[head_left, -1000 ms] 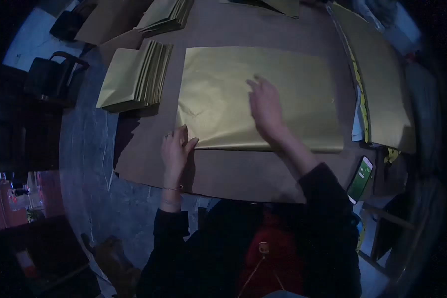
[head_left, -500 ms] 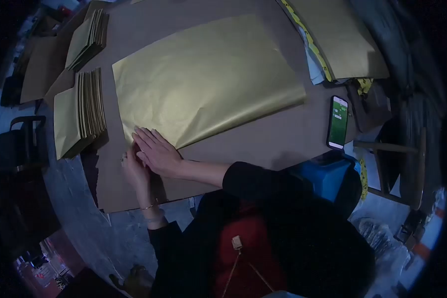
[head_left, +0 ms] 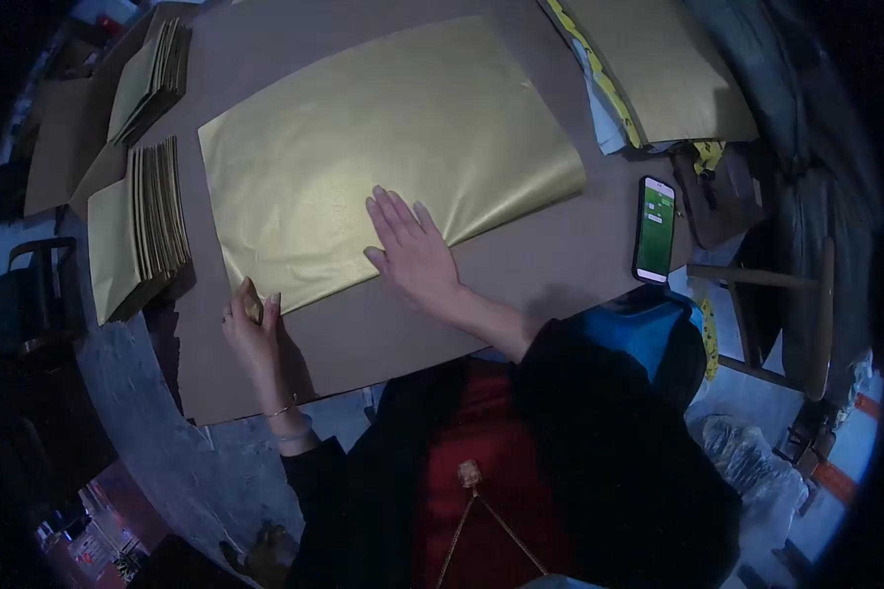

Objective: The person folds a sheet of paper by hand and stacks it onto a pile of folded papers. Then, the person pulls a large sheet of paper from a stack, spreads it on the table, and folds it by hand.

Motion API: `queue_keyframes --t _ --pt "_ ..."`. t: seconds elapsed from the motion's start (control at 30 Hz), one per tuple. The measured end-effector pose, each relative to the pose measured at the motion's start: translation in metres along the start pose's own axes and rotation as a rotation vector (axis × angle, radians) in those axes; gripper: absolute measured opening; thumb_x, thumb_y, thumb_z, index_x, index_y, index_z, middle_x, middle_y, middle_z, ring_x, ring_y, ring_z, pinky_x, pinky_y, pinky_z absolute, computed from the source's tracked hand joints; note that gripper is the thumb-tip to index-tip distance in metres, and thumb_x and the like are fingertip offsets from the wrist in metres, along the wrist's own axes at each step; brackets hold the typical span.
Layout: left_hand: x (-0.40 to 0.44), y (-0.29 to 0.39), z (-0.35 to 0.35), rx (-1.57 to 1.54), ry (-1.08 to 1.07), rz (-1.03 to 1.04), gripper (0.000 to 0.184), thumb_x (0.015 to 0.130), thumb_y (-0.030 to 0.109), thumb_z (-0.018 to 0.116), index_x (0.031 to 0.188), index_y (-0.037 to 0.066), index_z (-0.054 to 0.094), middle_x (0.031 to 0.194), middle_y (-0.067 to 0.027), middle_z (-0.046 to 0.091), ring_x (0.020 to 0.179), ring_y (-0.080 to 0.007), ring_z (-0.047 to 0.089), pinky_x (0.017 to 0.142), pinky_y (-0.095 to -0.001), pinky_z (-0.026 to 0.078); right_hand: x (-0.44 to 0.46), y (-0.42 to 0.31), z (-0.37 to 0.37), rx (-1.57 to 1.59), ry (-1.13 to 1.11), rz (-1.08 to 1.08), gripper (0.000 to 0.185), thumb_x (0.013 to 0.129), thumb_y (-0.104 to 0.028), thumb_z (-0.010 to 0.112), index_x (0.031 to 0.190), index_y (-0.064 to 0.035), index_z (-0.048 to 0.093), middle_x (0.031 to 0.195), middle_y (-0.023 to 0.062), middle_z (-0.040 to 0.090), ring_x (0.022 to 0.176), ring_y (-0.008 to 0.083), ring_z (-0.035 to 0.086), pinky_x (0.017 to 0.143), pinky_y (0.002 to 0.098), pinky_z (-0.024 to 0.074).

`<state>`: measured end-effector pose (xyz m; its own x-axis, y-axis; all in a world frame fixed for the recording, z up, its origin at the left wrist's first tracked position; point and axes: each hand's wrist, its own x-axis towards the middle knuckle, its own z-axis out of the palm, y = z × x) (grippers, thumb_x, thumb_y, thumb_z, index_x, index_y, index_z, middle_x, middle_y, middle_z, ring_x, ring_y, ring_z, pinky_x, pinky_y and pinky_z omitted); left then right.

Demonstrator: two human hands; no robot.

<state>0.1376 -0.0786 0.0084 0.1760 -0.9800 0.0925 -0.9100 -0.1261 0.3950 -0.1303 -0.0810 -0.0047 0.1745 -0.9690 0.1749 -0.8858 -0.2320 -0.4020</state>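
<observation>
A large gold paper sheet [head_left: 363,128] lies on the brown cardboard work surface [head_left: 442,339], its near edge folded over in a rounded bend. My right hand [head_left: 415,257] rests flat on the sheet by this near edge, palm down, fingers stretched out and the thumb spread. At the sheet's near left corner is my left hand [head_left: 252,334], its fingers curled and the thumb raised. A small brownish patch shows between that thumb and the fingers; whether it is a held thing or the paper's corner I cannot make out.
Two stacks of folded gold paper, a nearer stack [head_left: 142,231] and a farther stack [head_left: 152,79], stand at the left. A phone [head_left: 655,231] with a lit screen lies at the right. Beyond it is a stack of large sheets [head_left: 663,74] with yellow tape. A blue seat [head_left: 624,339] is below.
My right hand has slid rightward along the near edge, away from my left hand. My left hand stays near the corner. The whole view has shifted slightly.
</observation>
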Motion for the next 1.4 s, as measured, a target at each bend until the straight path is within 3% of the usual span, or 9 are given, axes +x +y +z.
queue_keyframes --t 0.37,0.67,0.77,0.93,1.03,1.13,1.17,1.23,1.4 --pt "-0.001 0.01 -0.005 -0.109 0.011 0.05 0.047 0.08 0.024 0.069 0.122 0.008 0.054 0.113 -0.0218 0.057 0.104 -0.0361 0.053 0.089 -0.0411 0.042 -0.051 0.164 -0.068 -0.241 0.312 0.37 0.055 0.094 -0.034 0.039 0.138 -0.003 0.03 0.142 0.0149 0.033 0.132 0.0285 0.032 0.107 0.0466 0.0234" --pt "0.006 -0.012 -0.002 -0.04 -0.009 0.149 0.049 0.077 0.013 0.068 0.124 0.007 0.054 0.105 -0.0206 0.059 0.088 -0.0327 0.058 0.075 -0.04 0.045 -0.053 0.167 -0.068 -0.279 0.333 0.382 0.054 0.093 -0.033 0.042 0.137 -0.0042 0.033 0.143 0.0123 0.033 0.13 0.0281 0.034 0.106 0.0494 0.0249" --pt "0.009 -0.035 -0.001 -0.088 0.03 0.249 0.049 0.079 0.01 0.066 0.125 0.006 0.053 0.1 -0.017 0.06 0.077 -0.0257 0.054 0.069 -0.0343 0.044 -0.053 0.17 -0.066 -0.287 0.355 0.375 0.055 0.092 -0.034 0.043 0.137 -0.0045 0.032 0.143 0.0117 0.033 0.13 0.0267 0.035 0.106 0.049 0.0247" --pt "0.005 -0.044 -0.008 -0.315 -0.115 -0.033 0.053 0.079 0.007 0.067 0.128 0.004 0.05 0.079 -0.0018 0.049 0.066 -0.0102 0.04 0.06 -0.024 0.038 -0.052 0.165 -0.069 -0.304 0.312 0.399 0.056 0.092 -0.036 0.043 0.138 -0.005 0.031 0.144 0.0104 0.032 0.132 0.0255 0.033 0.107 0.0481 0.0237" --pt "0.001 -0.036 -0.009 -0.326 -0.093 -0.048 0.052 0.078 0.004 0.067 0.128 0.004 0.051 0.076 0.0002 0.041 0.064 -0.0095 0.036 0.058 -0.0237 0.037 -0.052 0.167 -0.066 -0.313 0.318 0.395 0.058 0.092 -0.036 0.043 0.139 -0.0053 0.031 0.144 0.0103 0.032 0.132 0.0253 0.032 0.107 0.048 0.0233" --pt "-0.005 -0.03 -0.004 -0.283 0.06 -0.025 0.053 0.077 0.002 0.066 0.128 0.005 0.051 0.082 -0.0012 0.048 0.069 -0.0108 0.044 0.062 -0.0254 0.041 -0.055 0.174 -0.065 -0.334 0.325 0.378 0.059 0.091 -0.038 0.045 0.138 -0.0052 0.031 0.144 0.0111 0.032 0.132 0.0249 0.033 0.107 0.0482 0.0237" --pt "-0.004 -0.028 -0.001 -0.552 0.023 0.078 0.051 0.075 0.0 0.066 0.125 0.006 0.054 0.093 -0.0081 0.056 0.081 -0.0195 0.055 0.071 -0.0309 0.046 -0.052 0.173 -0.063 -0.346 0.321 0.377 0.059 0.091 -0.039 0.045 0.137 -0.0048 0.033 0.143 0.0122 0.033 0.131 0.0247 0.034 0.106 0.0484 0.0245" --pt "-0.009 -0.014 -0.011 0.014 0.176 0.264 0.045 0.075 0.0 0.063 0.119 0.005 0.056 0.105 -0.0155 0.057 0.098 -0.0302 0.057 0.082 -0.0393 0.047 -0.051 0.169 -0.069 -0.342 0.269 0.399 0.059 0.091 -0.037 0.045 0.139 -0.0052 0.03 0.144 0.0124 0.032 0.133 0.0253 0.031 0.107 0.0488 0.0227" --pt "-0.023 0.047 -0.019 -0.027 0.103 0.487 0.032 0.081 0.001 0.055 0.112 0.007 0.06 0.114 -0.0133 0.058 0.111 -0.0348 0.053 0.093 -0.0429 0.043 -0.053 0.174 -0.067 -0.386 0.206 0.369 0.057 0.094 -0.033 0.041 0.141 -0.0051 0.027 0.147 0.014 0.025 0.135 0.0277 0.026 0.107 0.0512 0.0198"
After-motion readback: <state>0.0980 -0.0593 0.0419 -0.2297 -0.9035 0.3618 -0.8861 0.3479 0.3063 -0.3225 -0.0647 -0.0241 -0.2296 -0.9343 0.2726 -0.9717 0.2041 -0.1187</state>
